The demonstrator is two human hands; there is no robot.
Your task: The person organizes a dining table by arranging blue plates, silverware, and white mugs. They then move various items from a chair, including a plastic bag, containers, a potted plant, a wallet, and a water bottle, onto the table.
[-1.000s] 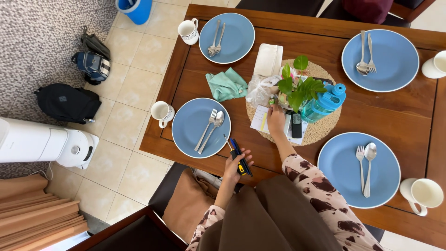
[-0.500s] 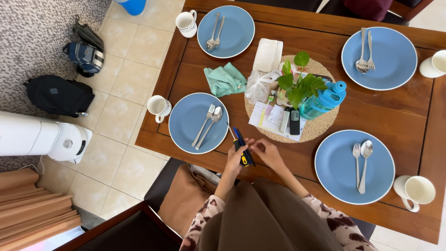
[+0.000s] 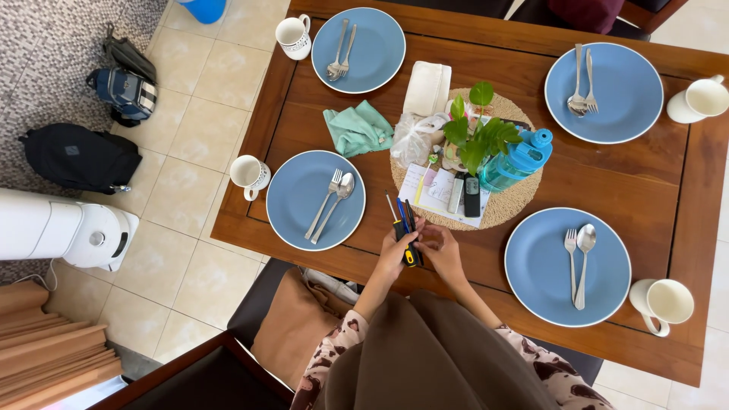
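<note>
My left hand [image 3: 395, 258] and my right hand [image 3: 444, 254] meet at the near edge of the wooden table [image 3: 600, 178]. Together they grip a small bundle of screwdrivers [image 3: 405, 228] with blue, black and yellow handles, the shafts pointing away from me. The bundle sits between a blue plate with fork and spoon [image 3: 315, 200] on the left and the woven round mat [image 3: 509, 209] beyond it.
Three more blue plates with cutlery [image 3: 567, 266] [image 3: 604, 93] [image 3: 358, 49] and several white mugs [image 3: 249, 175] ring the table. The mat holds a potted plant [image 3: 478, 133], a teal bottle [image 3: 516, 159], papers and remotes. A green cloth [image 3: 357, 129] lies nearby. Bags [image 3: 80, 156] and a white appliance [image 3: 64, 228] are on the floor.
My right hand drew back from the mat in the middle of the table and joined my left hand on the screwdrivers at the near edge.
</note>
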